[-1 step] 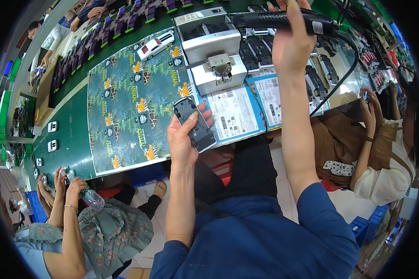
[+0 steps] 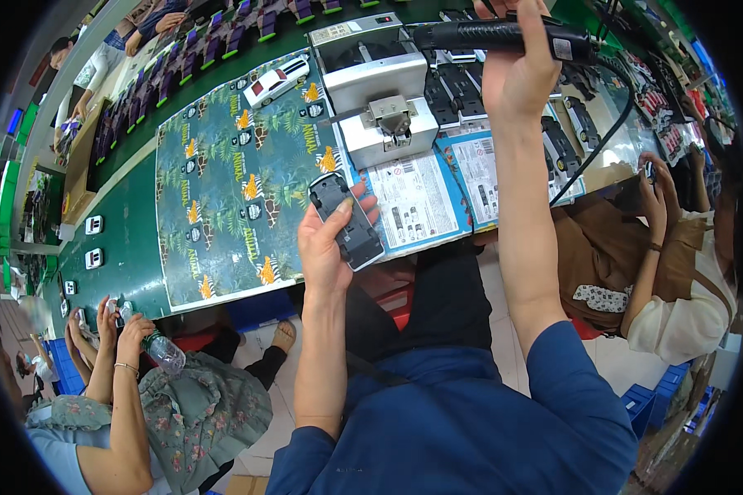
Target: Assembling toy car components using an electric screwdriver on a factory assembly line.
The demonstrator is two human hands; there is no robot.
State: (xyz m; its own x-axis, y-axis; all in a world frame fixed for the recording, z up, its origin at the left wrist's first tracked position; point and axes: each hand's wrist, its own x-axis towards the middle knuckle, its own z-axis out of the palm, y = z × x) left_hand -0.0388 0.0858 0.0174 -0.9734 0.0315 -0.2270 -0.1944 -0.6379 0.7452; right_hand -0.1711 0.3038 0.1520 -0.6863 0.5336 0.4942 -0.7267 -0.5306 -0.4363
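Note:
My left hand (image 2: 328, 239) grips a toy car (image 2: 358, 234) with its black underside turned up, thumb across the base and fingers around the far side. It is held over the front edge of the workbench. Up at the top right, my right hand (image 2: 518, 78) is wrapped around a black electric screwdriver (image 2: 470, 35), which lies sideways with its narrower end toward the left. A black cable (image 2: 633, 99) curves down from it. Between the hands stands a silver metal device (image 2: 390, 142) with a small mechanism at its front. The screwdriver's tip cannot be made out.
A white toy car (image 2: 276, 81) rests on the patterned animal sheet (image 2: 223, 177). Black car bases (image 2: 458, 91) lie in rows behind my right forearm. Printed cards (image 2: 411, 200) cover the bench front. Co-workers sit at left and right; one's hands (image 2: 128, 330) work at the bench edge.
The fingers of my right hand have shifted slightly on the screwdriver. My left hand and the toy car stay almost in place.

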